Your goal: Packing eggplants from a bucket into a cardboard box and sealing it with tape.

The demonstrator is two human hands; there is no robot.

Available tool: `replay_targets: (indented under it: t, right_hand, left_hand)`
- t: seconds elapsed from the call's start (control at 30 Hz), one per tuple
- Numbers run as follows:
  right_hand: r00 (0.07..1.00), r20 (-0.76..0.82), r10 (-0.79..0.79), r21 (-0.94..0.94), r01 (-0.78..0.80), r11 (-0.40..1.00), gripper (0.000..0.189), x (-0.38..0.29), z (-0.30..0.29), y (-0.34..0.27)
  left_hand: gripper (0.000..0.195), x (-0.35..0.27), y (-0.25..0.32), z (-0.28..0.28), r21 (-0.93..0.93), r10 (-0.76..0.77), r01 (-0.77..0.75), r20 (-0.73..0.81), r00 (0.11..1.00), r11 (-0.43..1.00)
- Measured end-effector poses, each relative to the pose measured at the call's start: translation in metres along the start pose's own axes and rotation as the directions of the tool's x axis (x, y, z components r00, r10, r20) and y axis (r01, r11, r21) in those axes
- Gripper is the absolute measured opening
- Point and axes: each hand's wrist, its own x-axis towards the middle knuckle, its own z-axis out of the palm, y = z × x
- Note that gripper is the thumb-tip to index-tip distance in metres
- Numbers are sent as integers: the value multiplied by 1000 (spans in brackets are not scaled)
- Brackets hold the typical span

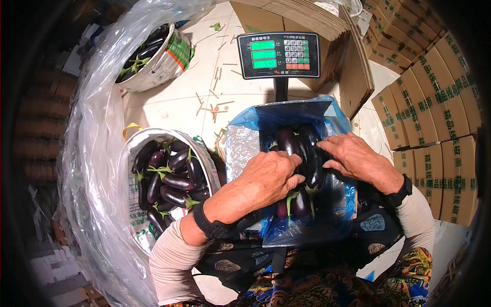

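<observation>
Several dark purple eggplants lie in a box lined with blue plastic film, in front of a scale display. My left hand rests over the eggplants from the left, its curled fingers and thumb at their sides; whether it grips one is hidden. On the right, my right hand touches the edge of a long eggplant with thumb and fingertip apart. Green stems of lower eggplants point towards me. A white woven bucket-shaped bag full of eggplants stands left of the box.
The digital scale display stands on a post behind the box. Another bag of eggplants is at the upper left, beside clear plastic sheeting. Flattened cardboard leans behind; printed cartons are stacked right. Stem scraps litter the floor.
</observation>
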Motion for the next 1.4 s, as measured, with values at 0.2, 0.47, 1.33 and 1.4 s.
replay_targets:
  t: [0.2, 0.47, 1.33, 1.4]
  right_hand:
    - [984, -175, 39, -15, -42, 999, 37, -4, -9, 1]
    - [853, -458, 248, 274, -130, 953, 43, 29, 1, 63]
    - [990, 17, 138, -104, -136, 985, 35, 24, 35, 24]
    - [969, -206, 134, -110, -159, 981, 33, 26, 27, 29]
  left_hand:
    - [29, 1, -21, -20, 2, -103, 103, -37, 994, 995]
    - [48, 10, -155, -25, -186, -352, 301, -403, 845, 936]
    - [15, 28, -157, -9, -451, -454, 283, -334, 826, 847]
    - [15, 31, -150, -13, -359, -402, 273, -359, 842, 892]
